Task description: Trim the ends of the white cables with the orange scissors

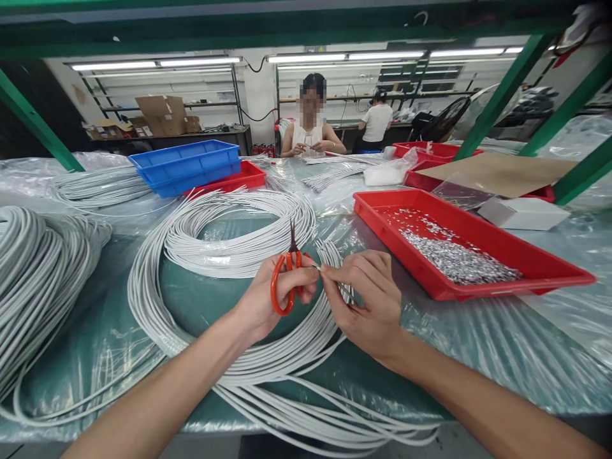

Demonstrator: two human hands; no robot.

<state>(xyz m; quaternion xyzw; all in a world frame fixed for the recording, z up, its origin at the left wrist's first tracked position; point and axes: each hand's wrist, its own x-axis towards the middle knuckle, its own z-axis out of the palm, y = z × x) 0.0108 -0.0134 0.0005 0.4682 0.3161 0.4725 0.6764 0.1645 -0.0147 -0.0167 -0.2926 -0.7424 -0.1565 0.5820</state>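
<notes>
Orange-handled scissors (283,290) hang in my left hand (268,296), their dark blades pointing up and away. That hand's thumb and finger pinch close to a small cable end. Just to the right, my right hand (366,296) is closed on a thin white cable, its fingertips meeting those of the left hand. Below and behind both hands lies a large coil of white cables (153,306), its cut ends bunched beside my right hand. A red tray (430,280) at the right holds a heap of small silvery pieces (454,258).
Another thick cable coil (33,287) lies at the left edge. Farther back are a blue tray (186,166), a red tray (251,175) and a white box (523,212). Green frame bars (507,95) cross above. One person (310,131) sits opposite; another (377,121) is behind.
</notes>
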